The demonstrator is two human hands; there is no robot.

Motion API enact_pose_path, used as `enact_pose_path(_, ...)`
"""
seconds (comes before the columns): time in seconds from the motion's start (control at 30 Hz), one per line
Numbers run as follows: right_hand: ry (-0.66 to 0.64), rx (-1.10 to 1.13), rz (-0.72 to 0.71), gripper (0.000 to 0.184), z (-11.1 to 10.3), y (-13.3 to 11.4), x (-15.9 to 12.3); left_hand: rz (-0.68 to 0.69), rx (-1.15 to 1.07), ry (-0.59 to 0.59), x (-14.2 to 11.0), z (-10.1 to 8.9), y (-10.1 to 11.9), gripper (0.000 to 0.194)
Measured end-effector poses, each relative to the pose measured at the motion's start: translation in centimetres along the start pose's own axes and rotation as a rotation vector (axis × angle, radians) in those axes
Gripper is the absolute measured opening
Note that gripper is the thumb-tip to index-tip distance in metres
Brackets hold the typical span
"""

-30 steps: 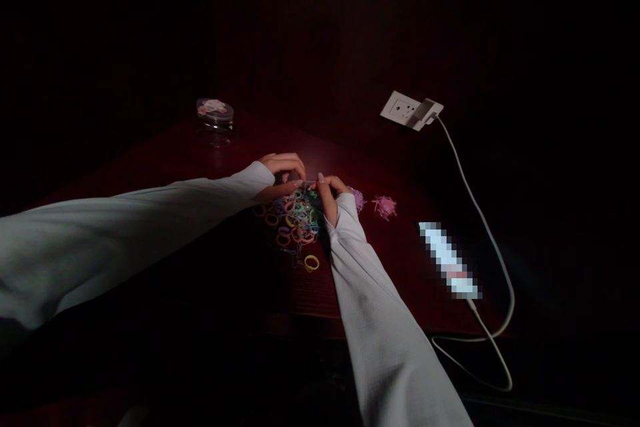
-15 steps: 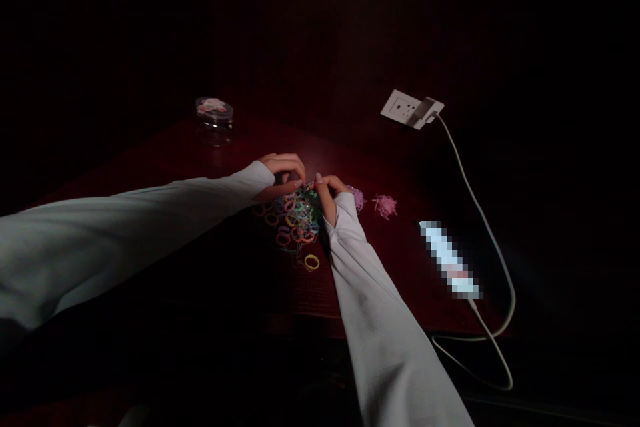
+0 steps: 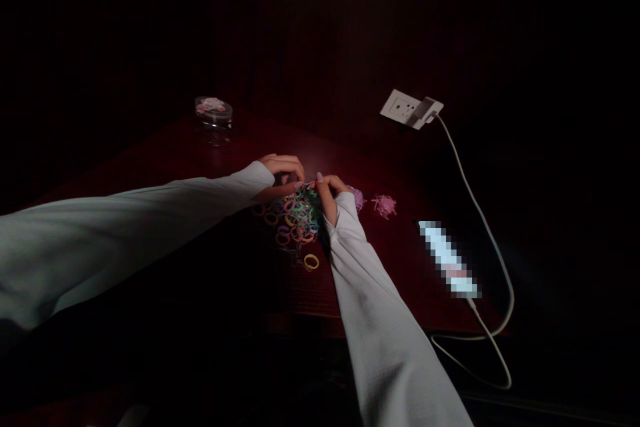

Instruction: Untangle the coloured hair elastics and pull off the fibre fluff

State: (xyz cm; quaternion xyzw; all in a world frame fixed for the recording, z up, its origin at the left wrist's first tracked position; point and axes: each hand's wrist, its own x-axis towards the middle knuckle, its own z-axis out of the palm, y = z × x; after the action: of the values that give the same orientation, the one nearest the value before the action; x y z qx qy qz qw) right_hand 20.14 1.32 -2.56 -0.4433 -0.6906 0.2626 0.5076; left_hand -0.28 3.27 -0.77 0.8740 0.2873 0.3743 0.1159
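With left hand (image 3: 283, 165) half curled and right hand (image 3: 329, 200) bent into a pinch shape, reaches over far side of coloured bands (image 3: 303, 217) on table (image 3: 310, 297). Cannot tell any firm hold. Probably light, soft, stretchy; better to pinch at rim.

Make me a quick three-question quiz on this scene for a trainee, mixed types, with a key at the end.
1. True or false: the jar stands farther off than both the left hand and the right hand.
2. Multiple choice: what colour is the ring lying nearest the front edge of the table? A) black B) yellow C) white
3. Fill in: the cable runs from the charger to the ____.

Key: 1. True. 2. B. 3. Phone.
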Motion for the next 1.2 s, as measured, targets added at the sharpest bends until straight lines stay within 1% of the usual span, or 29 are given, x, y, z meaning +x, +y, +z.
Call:
enact_pose_path(0.3,0.02,0.009,0.013,0.049,0.2,0.6,0.2,-0.025,-0.003,-0.034,0.1,-0.1,0.2,0.029)
enact_pose_path(0.57,0.011,0.002,0.001,0.047,0.1,0.4,0.2,0.006,-0.003,-0.028,-0.1,0.0,-0.2,0.027)
enact_pose_path(0.67,0.009,0.002,0.003,0.048,0.0,0.3,0.2,-0.001,-0.003,-0.035,-0.1,0.0,-0.1,0.031)
enact_pose_path(0.83,0.002,0.006,0.004,0.048,0.1,0.2,0.0,-0.007,-0.067,-0.007,0.1,0.3,-0.2,0.042)
enact_pose_path(1.03,-0.021,0.082,0.024,0.052,0.6,0.7,0.0,0.04,-0.16,-0.015,0.1,1.0,-0.7,0.046)
enact_pose_path(1.2,-0.051,0.069,0.056,0.057,0.5,0.6,0.0,0.079,-0.178,0.013,0.1,1.4,-0.9,0.045)
